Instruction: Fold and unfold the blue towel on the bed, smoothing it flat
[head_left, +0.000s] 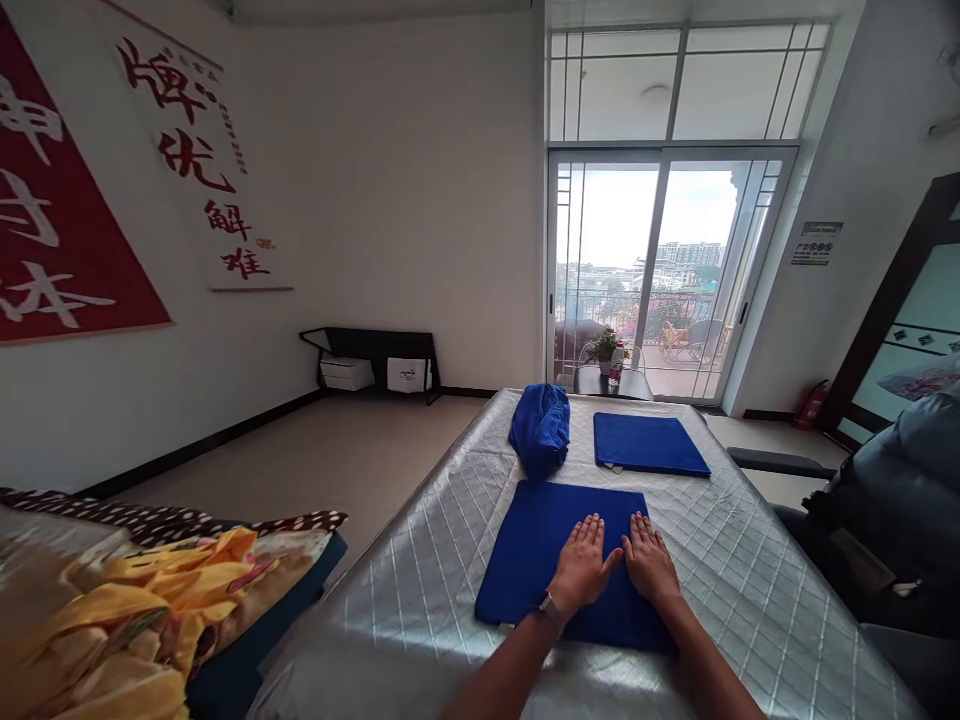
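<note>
A flat blue cloth piece [525, 560], roughly rectangular, lies on the silver quilted bed cover [420, 560] in front of me. My left hand [583, 568], with a watch on its wrist, rests palm down on the cloth, fingers stretched out. Beside it my right hand [649, 560] also lies flat, near the cloth's right edge; the two thumbs are close together. Just beyond sits a crumpled blue cloth bundle [540, 428]. To its right is a second flat blue cloth piece [649, 443], smooth and squared, with a small pale tag at its near edge.
Yellow patterned bedding [165, 610] is heaped at the lower left. A dark padded jacket [900, 480] is at the right. Past the far edge stand a small table [634, 384] with a bottle [616, 365] and plant, before glass sliding doors. A black low rack [375, 350] stands by the wall.
</note>
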